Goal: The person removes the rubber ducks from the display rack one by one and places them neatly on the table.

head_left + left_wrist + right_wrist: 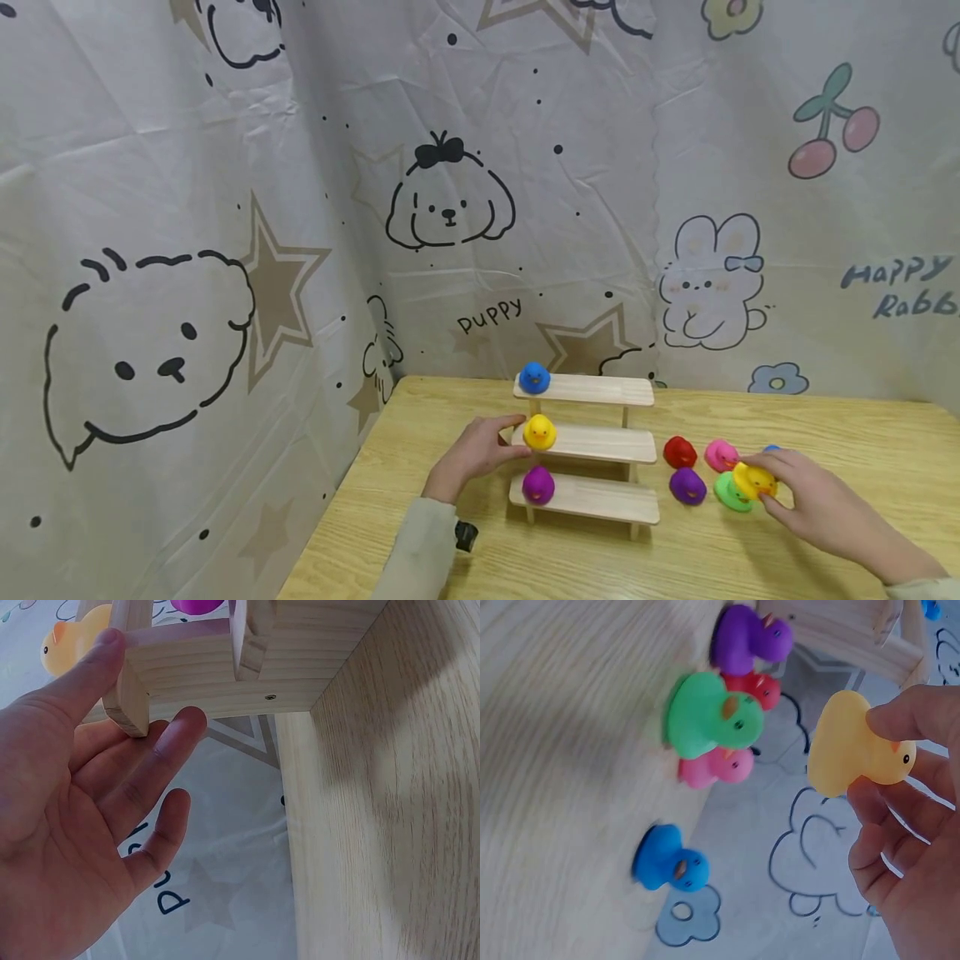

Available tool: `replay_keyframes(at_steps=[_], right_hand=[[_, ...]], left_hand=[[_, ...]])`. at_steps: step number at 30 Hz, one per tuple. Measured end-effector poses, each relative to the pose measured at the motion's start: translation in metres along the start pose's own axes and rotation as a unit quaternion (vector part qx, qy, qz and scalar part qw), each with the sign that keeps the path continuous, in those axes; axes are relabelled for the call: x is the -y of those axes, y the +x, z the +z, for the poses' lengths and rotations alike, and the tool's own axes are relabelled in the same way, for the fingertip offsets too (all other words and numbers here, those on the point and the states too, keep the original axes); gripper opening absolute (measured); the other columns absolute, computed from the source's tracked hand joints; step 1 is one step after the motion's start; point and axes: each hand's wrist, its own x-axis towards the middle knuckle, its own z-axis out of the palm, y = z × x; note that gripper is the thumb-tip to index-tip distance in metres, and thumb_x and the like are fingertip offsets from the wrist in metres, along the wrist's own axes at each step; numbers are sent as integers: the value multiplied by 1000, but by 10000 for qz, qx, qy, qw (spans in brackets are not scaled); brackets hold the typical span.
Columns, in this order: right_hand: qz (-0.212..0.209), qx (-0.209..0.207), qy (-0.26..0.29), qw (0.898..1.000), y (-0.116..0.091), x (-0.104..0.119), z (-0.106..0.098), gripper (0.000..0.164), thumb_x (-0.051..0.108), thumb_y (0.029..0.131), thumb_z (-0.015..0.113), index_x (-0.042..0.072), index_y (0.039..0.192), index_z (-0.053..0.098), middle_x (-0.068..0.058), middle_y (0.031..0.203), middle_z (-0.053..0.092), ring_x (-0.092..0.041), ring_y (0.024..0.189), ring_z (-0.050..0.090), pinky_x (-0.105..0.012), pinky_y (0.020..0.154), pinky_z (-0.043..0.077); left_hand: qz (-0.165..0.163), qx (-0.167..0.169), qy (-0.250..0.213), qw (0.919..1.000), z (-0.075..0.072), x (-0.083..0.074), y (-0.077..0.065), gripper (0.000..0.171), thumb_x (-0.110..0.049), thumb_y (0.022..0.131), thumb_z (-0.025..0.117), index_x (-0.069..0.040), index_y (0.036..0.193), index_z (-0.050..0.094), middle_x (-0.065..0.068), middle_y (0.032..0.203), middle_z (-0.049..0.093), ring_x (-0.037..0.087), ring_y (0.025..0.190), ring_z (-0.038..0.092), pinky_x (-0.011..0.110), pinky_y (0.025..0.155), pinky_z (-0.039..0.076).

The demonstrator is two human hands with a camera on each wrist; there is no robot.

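1 duck ea. is carried on the 3 tiers of wooden stand, set on table. All are placed at tiers' L ends: blue shelf duck up top, yellow shelf duck mid, magenta shelf duck at bottom. Mid tier's L end is pinched btwn thumb & fingers of L hand, w/ thumb seen near yellow shelf duck.

Held yellow duck is gripped btwn thumb & fingers of R hand, to R of stand. Green duck is partly covered by it in head view; in R wrist view the two are seen apart.

5 ducks are grouped on table, R of stand: green, red duck, purple duck, pink duck, blue table duck, the last mostly hidden by R hand in head view.

Ducks counted: 9 tot. (3 on stand, 5 on table, 1 held). By colour: yellow x2, blue x2, 1 ea. of rest. Printed cloth is hung behind.
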Motion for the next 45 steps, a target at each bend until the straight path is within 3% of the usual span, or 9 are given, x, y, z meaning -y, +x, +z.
replay_keyframes(at_steps=[3,13,24,45], right_hand=[[166,89,127,9997,-3,-6,0,47,2,60,84,1,103,66,-14,101,63,-34,91,60,-51,75,49],[455,152,111,9988,-10,-20,1,47,-1,58,83,0,102,65,-16,98,63,-32,86,59,-53,73,49],[902,487,8,9947,-19,-38,0,43,-1,62,82,-1,101,65,-13,95,63,-18,75,53,-45,68,51],[1379,1039,145,9849,-34,-56,8,38,0,66,80,-2,102,66,-12,96,63,-17,74,51,-39,65,49]], left_hand=[[0,-5,-10,10000,0,0,0,59,-43,86,66,-15,136,53,7,118,63,5,73,58,22,64,48],[-68,4,-7,10000,0,-1,0,59,-43,86,66,-15,136,53,6,118,64,6,73,58,23,64,48],[-116,0,27,9999,0,-2,0,59,-44,86,66,-16,137,52,6,117,64,6,73,57,23,63,47],[-83,-7,-81,9999,1,0,0,60,-43,86,67,-15,137,52,7,123,61,7,77,60,24,66,49]])
